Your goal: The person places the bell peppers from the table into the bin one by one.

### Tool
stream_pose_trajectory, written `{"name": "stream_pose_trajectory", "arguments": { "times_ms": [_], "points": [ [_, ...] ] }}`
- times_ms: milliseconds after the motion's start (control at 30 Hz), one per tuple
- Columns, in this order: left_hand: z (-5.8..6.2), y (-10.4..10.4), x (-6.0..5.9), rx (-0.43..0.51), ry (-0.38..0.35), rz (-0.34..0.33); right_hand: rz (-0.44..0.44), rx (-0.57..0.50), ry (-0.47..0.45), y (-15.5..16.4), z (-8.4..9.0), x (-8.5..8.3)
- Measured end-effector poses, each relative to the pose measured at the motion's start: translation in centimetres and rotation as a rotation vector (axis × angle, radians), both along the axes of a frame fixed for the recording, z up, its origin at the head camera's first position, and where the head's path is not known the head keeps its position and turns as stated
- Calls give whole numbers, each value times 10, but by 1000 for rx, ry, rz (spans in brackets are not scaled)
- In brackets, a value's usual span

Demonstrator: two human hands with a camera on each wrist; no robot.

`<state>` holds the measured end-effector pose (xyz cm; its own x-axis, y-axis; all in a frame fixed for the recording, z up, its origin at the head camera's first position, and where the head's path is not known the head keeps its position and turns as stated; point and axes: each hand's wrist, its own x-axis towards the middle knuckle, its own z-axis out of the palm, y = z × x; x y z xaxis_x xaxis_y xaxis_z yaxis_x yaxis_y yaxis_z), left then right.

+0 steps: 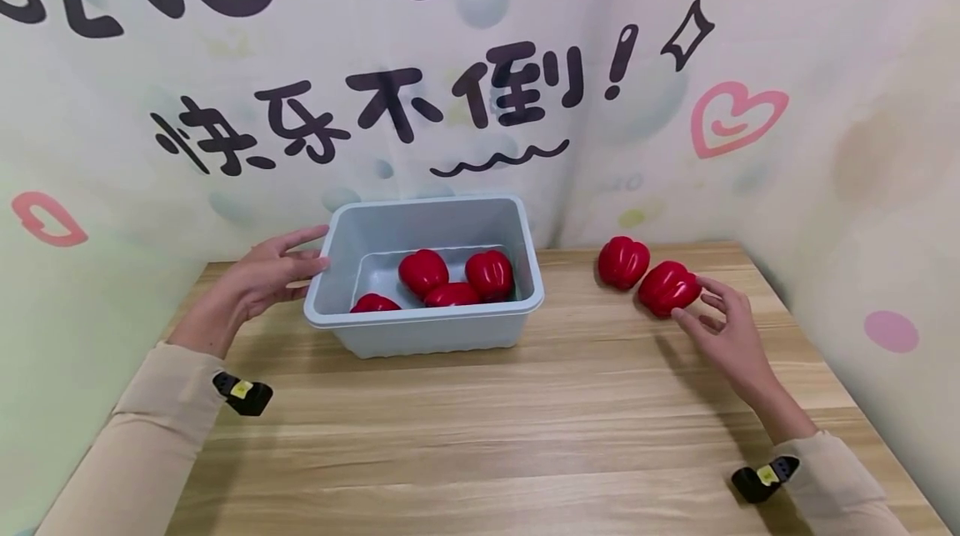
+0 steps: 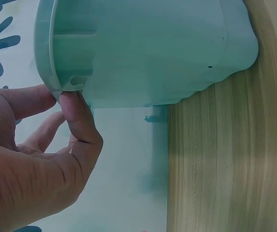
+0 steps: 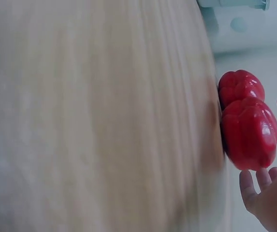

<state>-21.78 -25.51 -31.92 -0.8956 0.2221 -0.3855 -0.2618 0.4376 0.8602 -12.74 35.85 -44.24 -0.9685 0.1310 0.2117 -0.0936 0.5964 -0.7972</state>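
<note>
the grey bin sits on the wooden table toward the back wall, and everything else reads off it. the left hand is at the bin's left end, fingers stretched out with the tips against the rim at that corner. to the right of the bin, well apart from it, two red peppers lie on the bare wood, just beside each other: the far pepper nearer the bin, the near pepper a little further out. the right hand is on the side of the near pepper away from the bin, fingers spread loosely around it, tips touching or just short of its skin; not closed on it. four more peppers lie inside the bin, bunched on its floor.

the left wrist view shows what the head view cannot: thumb and forefinger meeting at the rim's lip, lightly pinching its edge, with the bin's ribbed outer wall above them. the right wrist view, blurred over the table, shows the two peppers touching and the fingertips curving up beside the near one, a thin gap visible there.
</note>
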Motion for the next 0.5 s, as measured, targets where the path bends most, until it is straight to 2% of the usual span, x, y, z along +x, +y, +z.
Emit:
{"name": "stream_pose_trajectory", "arguments": {
  "times_ms": [200, 500],
  "points": [
    [1, 1, 1, 4, 1, 2, 7, 31, -41, 2, -3, -2],
    [2, 1, 1, 6, -4, 8, 34, 16, -85, 2, -5, -14]
  ]
}}
